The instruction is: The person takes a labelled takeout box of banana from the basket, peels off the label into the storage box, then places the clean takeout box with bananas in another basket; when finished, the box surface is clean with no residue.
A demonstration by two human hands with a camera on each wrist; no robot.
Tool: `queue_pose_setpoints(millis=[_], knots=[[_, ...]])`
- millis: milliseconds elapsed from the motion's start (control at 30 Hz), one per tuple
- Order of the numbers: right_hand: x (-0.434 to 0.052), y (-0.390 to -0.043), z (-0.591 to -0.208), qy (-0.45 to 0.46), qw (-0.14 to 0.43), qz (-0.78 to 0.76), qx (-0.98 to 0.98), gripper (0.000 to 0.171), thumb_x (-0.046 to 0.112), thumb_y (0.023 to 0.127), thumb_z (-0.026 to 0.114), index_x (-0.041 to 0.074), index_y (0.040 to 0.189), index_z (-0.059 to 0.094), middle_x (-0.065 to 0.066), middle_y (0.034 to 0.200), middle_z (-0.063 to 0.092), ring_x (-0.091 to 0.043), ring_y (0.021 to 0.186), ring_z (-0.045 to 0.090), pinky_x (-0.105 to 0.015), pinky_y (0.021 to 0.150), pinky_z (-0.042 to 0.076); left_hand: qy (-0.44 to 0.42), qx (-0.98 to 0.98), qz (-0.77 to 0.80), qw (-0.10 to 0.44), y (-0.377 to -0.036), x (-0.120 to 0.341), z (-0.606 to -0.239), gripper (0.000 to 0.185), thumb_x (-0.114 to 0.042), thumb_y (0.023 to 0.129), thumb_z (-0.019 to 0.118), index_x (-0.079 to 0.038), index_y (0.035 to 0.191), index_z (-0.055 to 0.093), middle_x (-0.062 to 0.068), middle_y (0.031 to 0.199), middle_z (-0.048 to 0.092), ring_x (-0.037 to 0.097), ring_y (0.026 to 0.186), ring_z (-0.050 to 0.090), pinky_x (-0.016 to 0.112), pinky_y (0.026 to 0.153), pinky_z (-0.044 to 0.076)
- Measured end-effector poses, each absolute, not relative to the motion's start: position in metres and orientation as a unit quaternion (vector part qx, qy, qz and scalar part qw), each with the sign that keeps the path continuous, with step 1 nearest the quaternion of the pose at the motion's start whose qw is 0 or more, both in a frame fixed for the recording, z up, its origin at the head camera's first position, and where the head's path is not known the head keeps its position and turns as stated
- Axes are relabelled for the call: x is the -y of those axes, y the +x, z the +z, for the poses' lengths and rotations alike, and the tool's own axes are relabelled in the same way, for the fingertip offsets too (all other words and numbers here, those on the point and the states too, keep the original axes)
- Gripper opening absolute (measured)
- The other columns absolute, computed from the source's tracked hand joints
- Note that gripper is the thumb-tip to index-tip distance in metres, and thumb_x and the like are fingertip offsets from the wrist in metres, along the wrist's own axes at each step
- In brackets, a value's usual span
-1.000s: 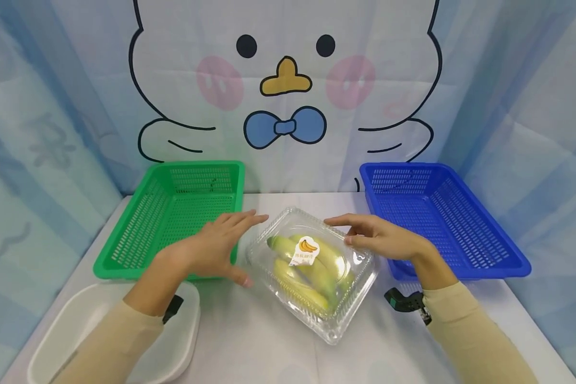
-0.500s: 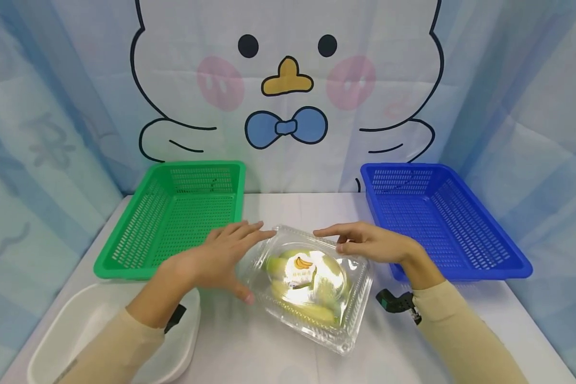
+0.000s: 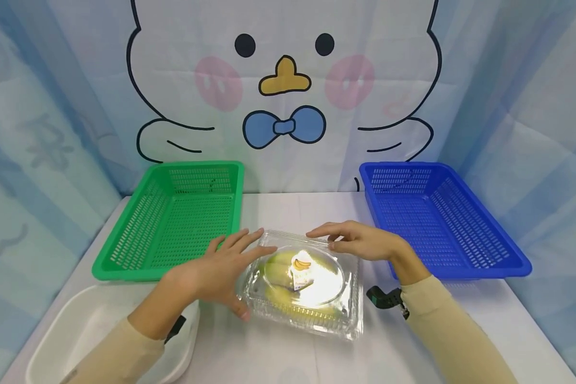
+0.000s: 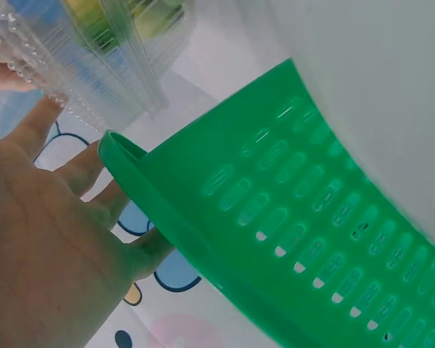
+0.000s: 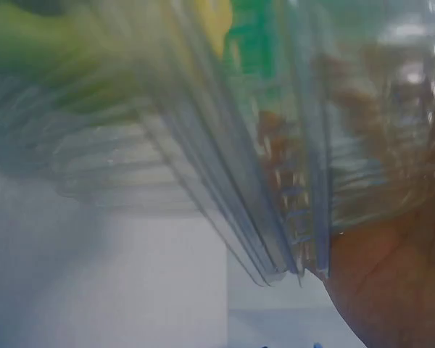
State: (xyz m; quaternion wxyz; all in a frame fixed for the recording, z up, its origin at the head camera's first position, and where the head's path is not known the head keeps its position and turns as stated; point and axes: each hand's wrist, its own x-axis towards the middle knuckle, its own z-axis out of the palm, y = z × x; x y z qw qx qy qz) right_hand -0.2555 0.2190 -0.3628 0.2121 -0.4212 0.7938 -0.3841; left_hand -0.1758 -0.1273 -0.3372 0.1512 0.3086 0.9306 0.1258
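Observation:
A clear plastic clamshell box [image 3: 288, 320] with bananas [image 3: 280, 266] inside and a banana sticker on its lid lies turned slightly at the middle of the table. My left hand [image 3: 211, 274] is spread at the box's left side. In the left wrist view one fingertip [image 4: 49, 109] meets the box's ridged edge, and the green basket partly covers the other fingers. My right hand [image 3: 360, 240] lies over the far right edge with loosely bent fingers. Close up, the right palm [image 5: 391, 283] is beside the clear plastic, and the finger contact is blurred.
An empty green basket [image 3: 237, 213] stands at the back left and an empty blue basket [image 3: 518, 266] at the back right. A white tub [image 3: 187, 352] sits at the front left, under my left forearm. Printed curtains surround the table.
The box has turned so its edges run straighter to the table, and its far edge has come nearer. My right hand has moved left along with it. The left hand has shifted slightly.

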Motion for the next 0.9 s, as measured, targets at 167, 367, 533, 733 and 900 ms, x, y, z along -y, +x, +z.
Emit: queue_pose_setpoints(millis=[167,367,533,733,900], knots=[[-0.212,-0.256,-0.366,-0.414,0.2,-0.376,-0.805,0.044,0.005,0.107,0.049,0.012,0.15,0.054,-0.007,0.152,0.054,-0.028,0.135,0.052,-0.044,0.102,0.05,0.306,-0.932,0.125,0.15,-0.176,0.128,-0.341,0.123,-0.052,0.06,0.097,-0.034,0.162,0.03,0.003,0.174,0.004,0.04,0.158,0.001,0.077,0.116,0.009],[-0.207,-0.254,-0.374,-0.403,0.185,-0.371,-0.816,0.042,0.006,0.107,0.048,0.013,0.149,0.055,-0.008,0.149,0.057,-0.027,0.128,0.056,-0.043,0.098,0.051,0.311,-0.931,0.118,0.151,-0.179,0.131,-0.346,0.119,-0.058,0.061,0.093,-0.035,0.161,0.031,0.002,0.173,0.011,0.04,0.158,0.003,0.077,0.115,0.012],[-0.207,-0.251,-0.379,-0.382,0.171,-0.389,-0.821,0.04,0.009,0.108,0.049,0.008,0.148,0.054,-0.013,0.149,0.055,-0.035,0.127,0.059,-0.048,0.1,0.053,0.316,-0.929,0.124,0.147,-0.18,0.133,-0.348,0.113,-0.062,0.061,0.091,-0.039,0.157,0.036,0.003,0.172,0.016,0.043,0.157,0.007,0.078,0.114,0.013],[-0.207,-0.239,-0.382,-0.364,0.105,-0.375,-0.846,0.044,0.021,0.107,0.057,0.011,0.149,0.053,-0.01,0.153,0.051,-0.034,0.144,0.045,-0.061,0.113,0.039,0.316,-0.93,0.126,0.137,-0.178,0.132,-0.351,0.111,-0.065,0.062,0.089,-0.038,0.157,0.038,0.003,0.172,0.017,0.044,0.157,0.008,0.078,0.115,0.012],[-0.211,-0.224,-0.381,-0.357,0.069,-0.362,-0.858,0.05,0.027,0.104,0.062,0.013,0.151,0.051,-0.011,0.16,0.041,-0.036,0.149,0.036,-0.064,0.117,0.031,0.315,-0.933,0.121,0.122,-0.177,0.132,-0.353,0.111,-0.068,0.063,0.087,-0.037,0.158,0.037,0.005,0.172,0.017,0.044,0.157,0.008,0.078,0.115,0.012]])
